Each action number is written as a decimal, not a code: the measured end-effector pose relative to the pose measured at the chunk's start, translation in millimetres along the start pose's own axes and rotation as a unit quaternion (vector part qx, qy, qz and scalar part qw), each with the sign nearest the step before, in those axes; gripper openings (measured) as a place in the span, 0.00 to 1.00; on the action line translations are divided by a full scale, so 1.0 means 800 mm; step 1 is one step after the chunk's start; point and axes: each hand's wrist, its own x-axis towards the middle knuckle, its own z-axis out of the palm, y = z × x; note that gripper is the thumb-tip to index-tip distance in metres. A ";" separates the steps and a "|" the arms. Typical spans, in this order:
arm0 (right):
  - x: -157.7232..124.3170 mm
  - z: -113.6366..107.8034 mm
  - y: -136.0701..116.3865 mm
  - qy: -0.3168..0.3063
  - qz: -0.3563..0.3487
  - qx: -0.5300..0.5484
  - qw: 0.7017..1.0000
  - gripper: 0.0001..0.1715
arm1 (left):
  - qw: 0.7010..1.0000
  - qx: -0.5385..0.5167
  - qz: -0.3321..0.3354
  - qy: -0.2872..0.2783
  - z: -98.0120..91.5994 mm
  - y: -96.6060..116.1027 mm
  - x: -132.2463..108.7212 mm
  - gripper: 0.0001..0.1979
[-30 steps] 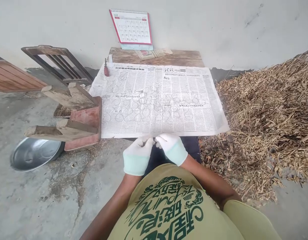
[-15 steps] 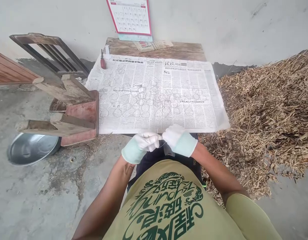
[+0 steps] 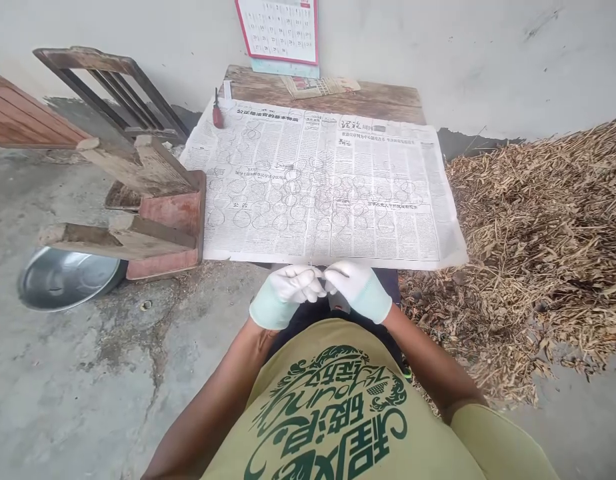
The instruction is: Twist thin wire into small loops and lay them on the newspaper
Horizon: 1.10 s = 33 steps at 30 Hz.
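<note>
My left hand [image 3: 295, 285], in a white glove with a pale green cuff, is closed with its fingertips pinched on a thin wire [image 3: 311, 265]. Only a short bit of that wire shows above the fingers. Close beside it, my right hand [image 3: 349, 280], gloved the same way, is closed at the same wire, its fingertips nearly meeting the left ones. Both hands are just off the near edge of the newspaper sheets [image 3: 413, 247]. Many thin wire loops [image 3: 242, 219], several of them in figure-eight shapes, lie spread over the print.
A red-handled screwdriver [image 3: 217, 117] lies at the paper's far left corner on the wooden table [image 3: 388, 100]. A calendar [image 3: 283, 30] stands behind. An overturned wooden stool [image 3: 171, 208], a metal basin [image 3: 71, 280] and a chair [image 3: 113, 87] are left; dry stalks [image 3: 538, 267] are heaped right.
The view has shifted, so the table sits slightly further right and higher. My fingertips have drawn closer together, and the wire curve seen below them earlier is now hidden.
</note>
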 end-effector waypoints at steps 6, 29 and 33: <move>-0.016 0.016 -0.007 0.047 0.054 0.105 0.992 0.14 | 0.999 0.051 0.008 0.012 0.001 0.003 -0.006 0.23; 0.024 0.007 0.021 -0.024 -0.015 0.262 0.965 0.15 | 0.989 0.121 -0.034 -0.076 -0.004 0.007 -0.039 0.20; 0.034 0.018 0.028 0.013 -0.013 0.361 0.932 0.21 | 0.992 0.100 -0.062 -0.038 0.002 0.004 -0.036 0.22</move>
